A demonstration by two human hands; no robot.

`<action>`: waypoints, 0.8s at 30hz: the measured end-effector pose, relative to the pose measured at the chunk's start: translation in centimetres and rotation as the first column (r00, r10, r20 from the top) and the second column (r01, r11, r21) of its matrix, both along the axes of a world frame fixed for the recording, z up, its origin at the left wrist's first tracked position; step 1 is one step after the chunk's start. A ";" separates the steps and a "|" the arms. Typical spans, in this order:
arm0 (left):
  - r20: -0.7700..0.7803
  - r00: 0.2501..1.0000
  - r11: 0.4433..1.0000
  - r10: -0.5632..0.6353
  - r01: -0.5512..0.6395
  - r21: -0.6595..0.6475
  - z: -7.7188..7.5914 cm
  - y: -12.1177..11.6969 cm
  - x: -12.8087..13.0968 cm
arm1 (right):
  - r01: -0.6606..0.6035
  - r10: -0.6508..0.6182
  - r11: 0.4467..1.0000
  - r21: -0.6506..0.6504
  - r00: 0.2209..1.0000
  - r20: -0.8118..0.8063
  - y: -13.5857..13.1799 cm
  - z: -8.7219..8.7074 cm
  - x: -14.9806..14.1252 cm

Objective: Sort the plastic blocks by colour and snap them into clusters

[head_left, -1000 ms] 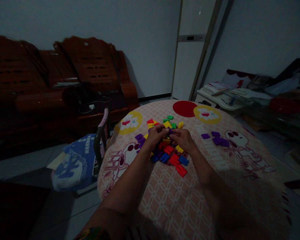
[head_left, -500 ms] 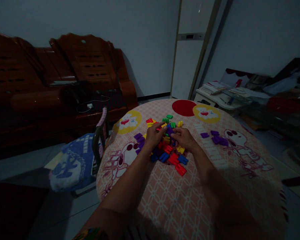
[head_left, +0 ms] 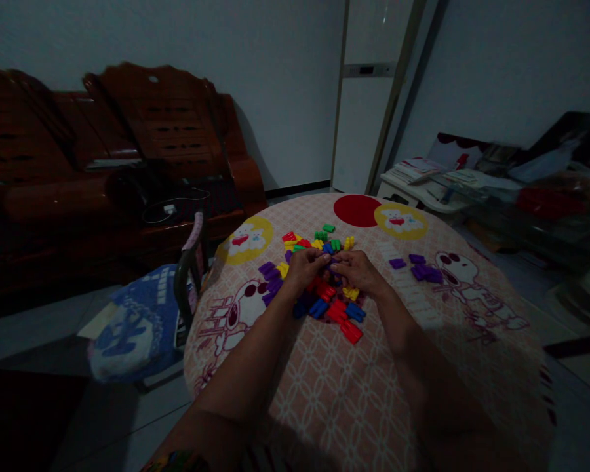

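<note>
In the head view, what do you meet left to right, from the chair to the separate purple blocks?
Blue-covered chair → left yellow circle → left hand → right hand → separate purple blocks.

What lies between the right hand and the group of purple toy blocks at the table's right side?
In the head view, one separate purple block lies between the right hand and that purple group, with patterned tablecloth showing around it.
</note>
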State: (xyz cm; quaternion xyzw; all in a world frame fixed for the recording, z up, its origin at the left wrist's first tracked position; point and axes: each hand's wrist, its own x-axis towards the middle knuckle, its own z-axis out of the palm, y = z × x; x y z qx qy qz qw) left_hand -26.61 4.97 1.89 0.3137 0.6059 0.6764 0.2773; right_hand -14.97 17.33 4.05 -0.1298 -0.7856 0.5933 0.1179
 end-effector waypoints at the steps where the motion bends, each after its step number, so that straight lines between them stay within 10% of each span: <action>1: -0.001 1.000 1.000 0.008 -0.008 -0.007 0.0 0.0 0.0 | -0.005 0.005 1.000 0.008 1.000 -0.008 0.0 0.1 0.1; 24: -0.065 0.988 0.990 0.140 -0.139 0.007 -0.3 0.7 0.3 | 0.051 -0.055 0.997 -0.063 0.996 -0.071 -0.2 -0.8 -0.8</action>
